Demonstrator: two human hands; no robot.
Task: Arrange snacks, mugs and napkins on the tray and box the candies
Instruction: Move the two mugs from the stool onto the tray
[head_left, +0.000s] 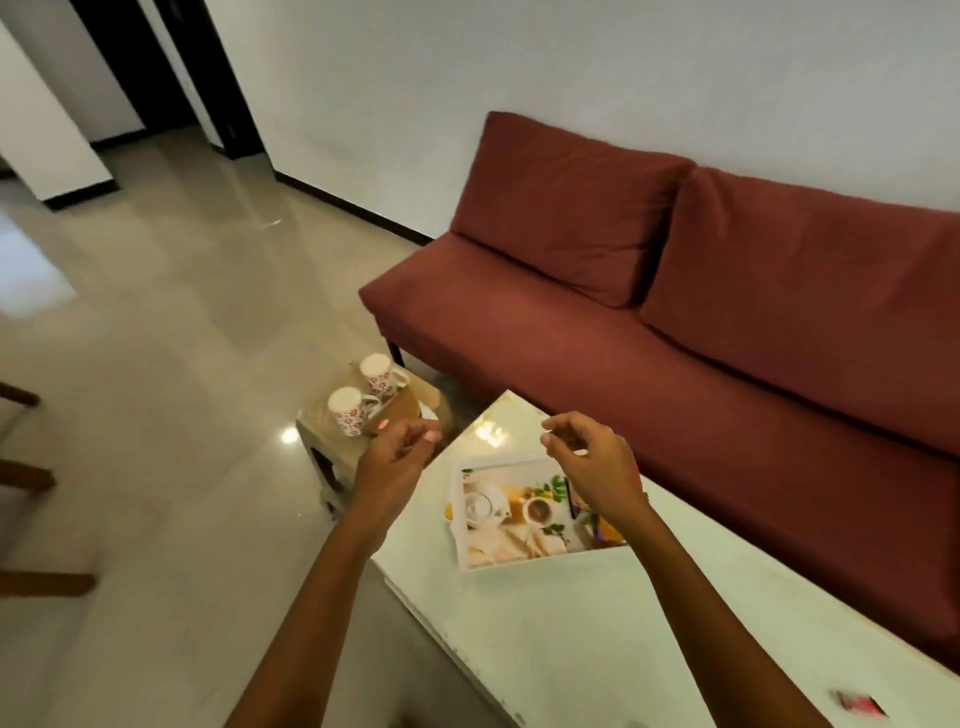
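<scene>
A white tray with a printed tea picture lies on the pale coffee table. Snack packets sit at its right end, partly hidden by my right wrist. Two white mugs with red flowers stand on a small low stool left of the table, beside a brown wooden box and something white I cannot make out. My left hand hovers just right of the mugs, fingers loosely curled, holding nothing. My right hand hangs above the tray, fingers apart, holding nothing.
A dark red sofa runs along the wall behind the table. A small red wrapper lies near the table's right front corner. Glossy tiled floor spreads to the left, with wooden chair legs at the left edge.
</scene>
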